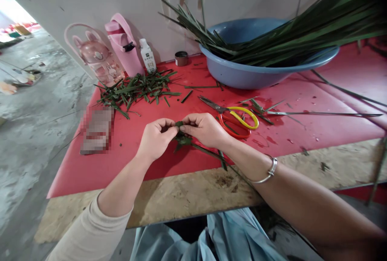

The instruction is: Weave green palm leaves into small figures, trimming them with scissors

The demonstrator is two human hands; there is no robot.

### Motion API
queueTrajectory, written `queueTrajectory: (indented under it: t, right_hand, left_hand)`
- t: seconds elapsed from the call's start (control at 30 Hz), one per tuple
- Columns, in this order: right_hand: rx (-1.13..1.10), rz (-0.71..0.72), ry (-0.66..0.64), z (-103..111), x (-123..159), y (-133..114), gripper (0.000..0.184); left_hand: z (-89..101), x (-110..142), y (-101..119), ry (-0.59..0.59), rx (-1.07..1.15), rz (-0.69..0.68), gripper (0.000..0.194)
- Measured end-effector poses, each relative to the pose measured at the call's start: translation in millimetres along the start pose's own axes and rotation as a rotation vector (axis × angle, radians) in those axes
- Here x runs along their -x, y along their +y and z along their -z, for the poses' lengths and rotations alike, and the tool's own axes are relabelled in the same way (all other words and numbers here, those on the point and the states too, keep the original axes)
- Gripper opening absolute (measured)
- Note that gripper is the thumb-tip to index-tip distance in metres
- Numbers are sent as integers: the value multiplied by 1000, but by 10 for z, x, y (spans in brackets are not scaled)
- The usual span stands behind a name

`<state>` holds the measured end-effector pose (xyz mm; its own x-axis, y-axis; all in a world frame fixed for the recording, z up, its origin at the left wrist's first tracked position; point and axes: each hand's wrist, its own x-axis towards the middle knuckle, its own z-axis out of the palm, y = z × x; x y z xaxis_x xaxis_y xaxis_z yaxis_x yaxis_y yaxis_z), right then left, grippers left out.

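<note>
Between both hands is a small folded piece of dark green leaf strip (183,141), with long ends trailing right toward the table's front edge. My left hand (157,138) pinches it from the left with thumb and forefinger. From the right, my right hand (206,130) pinches the same piece, its fingertips almost touching the left ones. The spot under the fingertips is partly hidden. Just beyond my right hand lie scissors (226,111) with one yellow and one red handle, blades toward the back left. Cut leaf scraps (142,88) are heaped behind my left hand.
A blue basin (256,76) full of long green leaves (290,43) stands at the back right. Along the wall are a clear pink bottle (101,61), a pink flask (128,57), a white bottle (147,56) and a small tin (181,58). A blurred-out flat object (97,131) lies left.
</note>
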<state>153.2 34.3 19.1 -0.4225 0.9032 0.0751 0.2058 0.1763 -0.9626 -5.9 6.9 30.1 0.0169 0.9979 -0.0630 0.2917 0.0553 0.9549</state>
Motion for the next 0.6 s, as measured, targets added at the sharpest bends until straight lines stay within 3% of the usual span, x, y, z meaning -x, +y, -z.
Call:
queueTrajectory:
  t: [0.17, 0.3, 0.43, 0.6]
  right_hand:
    - [185, 67, 65, -18, 24, 14, 9]
    - [263, 197, 122, -35, 64, -32, 10]
    - [219, 284, 188, -60, 79, -65, 11]
    - [-77, 129, 297, -80, 15, -51, 8]
  left_hand:
    - [4, 18, 41, 1, -129, -60, 9]
    - [-13, 11, 34, 13, -82, -54, 8]
    - [-59, -29, -8, 77, 167, 71, 12]
    - [-84, -84, -12, 161, 593, 188, 14]
